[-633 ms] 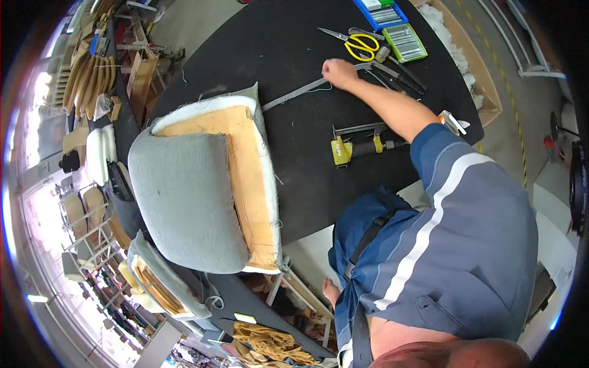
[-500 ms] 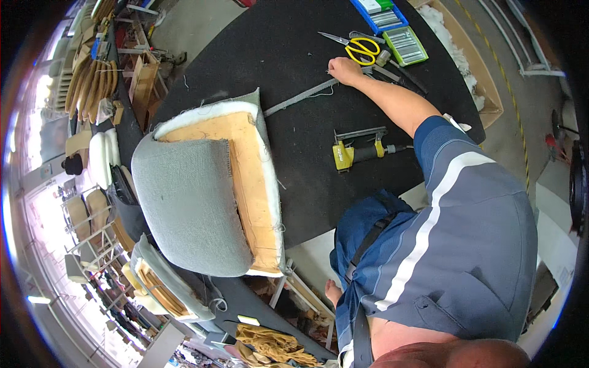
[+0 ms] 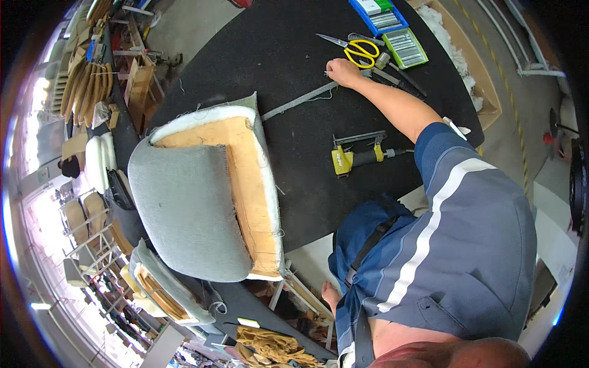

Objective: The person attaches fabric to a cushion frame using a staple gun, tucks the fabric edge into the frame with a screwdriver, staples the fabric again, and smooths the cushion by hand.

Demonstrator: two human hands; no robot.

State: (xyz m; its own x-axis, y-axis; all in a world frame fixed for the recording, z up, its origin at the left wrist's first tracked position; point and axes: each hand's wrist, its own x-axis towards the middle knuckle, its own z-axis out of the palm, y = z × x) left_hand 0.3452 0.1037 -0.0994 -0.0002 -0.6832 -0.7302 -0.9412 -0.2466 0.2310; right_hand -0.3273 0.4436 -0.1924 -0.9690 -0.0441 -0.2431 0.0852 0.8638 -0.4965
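My right hand (image 3: pixel 345 73) is closed, reaching across the black tabletop beside the yellow-handled scissors (image 3: pixel 363 54). Its fingertips are pressed together around something too small to make out. A narrow grey fabric strip (image 3: pixel 294 103) runs under this hand and toward the corner of a padded seat panel (image 3: pixel 248 190), with a loose thread along it. The panel has a wooden board, white padding and grey upholstery fabric partly laid over the board. A small part of my left hand (image 3: pixel 331 293) shows low beside my clothing; its fingers are mostly hidden.
A yellow and black staple gun (image 3: pixel 351 158) lies between the panel and my right arm. Behind the scissors are a blue tray (image 3: pixel 379 22) and a green tray (image 3: pixel 405 46) of staples, with hand tools (image 3: pixel 399 80) alongside. Another upholstered panel (image 3: pixel 162 285) leans at lower left.
The whole view has shifted slightly. My right hand stays closed at nearly the same spot by the scissors, and the panel and strip lie as before.
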